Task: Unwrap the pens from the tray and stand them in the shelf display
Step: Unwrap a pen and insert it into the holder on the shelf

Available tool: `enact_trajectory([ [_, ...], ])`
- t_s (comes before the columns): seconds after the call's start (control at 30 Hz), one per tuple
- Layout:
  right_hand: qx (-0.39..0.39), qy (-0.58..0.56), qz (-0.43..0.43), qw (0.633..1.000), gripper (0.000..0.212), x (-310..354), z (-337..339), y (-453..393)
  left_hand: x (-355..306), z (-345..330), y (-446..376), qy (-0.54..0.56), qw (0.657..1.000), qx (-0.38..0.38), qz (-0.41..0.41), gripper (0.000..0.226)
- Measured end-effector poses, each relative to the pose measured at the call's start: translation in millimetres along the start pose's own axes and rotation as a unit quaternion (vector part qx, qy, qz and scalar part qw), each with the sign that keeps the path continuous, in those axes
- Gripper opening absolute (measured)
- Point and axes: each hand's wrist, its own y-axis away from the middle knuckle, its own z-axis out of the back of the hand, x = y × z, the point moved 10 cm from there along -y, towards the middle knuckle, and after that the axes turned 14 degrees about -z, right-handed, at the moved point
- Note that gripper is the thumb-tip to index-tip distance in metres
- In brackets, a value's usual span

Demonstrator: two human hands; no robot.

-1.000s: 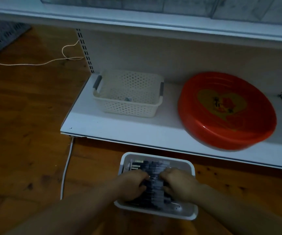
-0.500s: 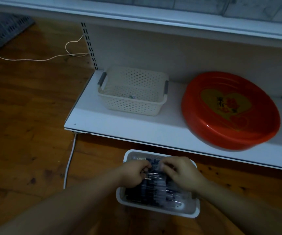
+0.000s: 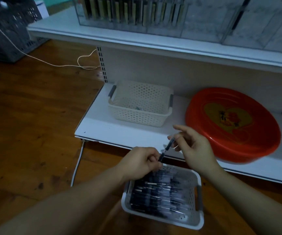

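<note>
Clear wrapper is what I should peel steadily off the pen (image 3: 166, 149), my left hand (image 3: 142, 162) gripping its lower end and my right hand (image 3: 193, 146) pinching its top, above the tray (image 3: 198, 216) of wrapped pens.

Both bare forearms reach forward from the lower edge of the view. The left hand (image 3: 141, 162) is curled into a loose fist, thumb and fingers pinching the lower end of a pen (image 3: 166, 148). The right hand (image 3: 193, 146) pinches its upper end, index finger extended
</note>
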Motion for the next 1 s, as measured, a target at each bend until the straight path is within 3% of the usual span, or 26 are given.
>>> enact_trajectory([
  [0.13,-0.039,-0.045,0.021,0.998,0.029,23.5,11.1,1.0,-20.9,18.9,-4.5,-0.015,0.996,-0.079,-0.032,0.016],
  [0.33,-0.058,-0.057,0.055,0.995,0.031,53.4,19.5,-2.0,-44.7,39.7,-7.5,-0.035,0.988,-0.136,-0.063,0.021],
  [0.57,-0.064,-0.024,0.083,0.994,0.04,80.9,18.8,-2.4,-62.9,62.9,-8.3,-0.059,0.981,-0.169,-0.073,0.025],
  [0.8,-0.105,-0.029,0.14,0.984,0.037,137.1,36.6,-3.6,-103.7,87.3,-10.6,-0.104,0.96,-0.189,-0.177,0.013],
  [1.0,-0.101,0.027,0.202,0.974,0.043,199.9,38.7,6.5,-140.7,119.7,-16.2,-0.126,0.941,-0.232,-0.211,0.011],
])
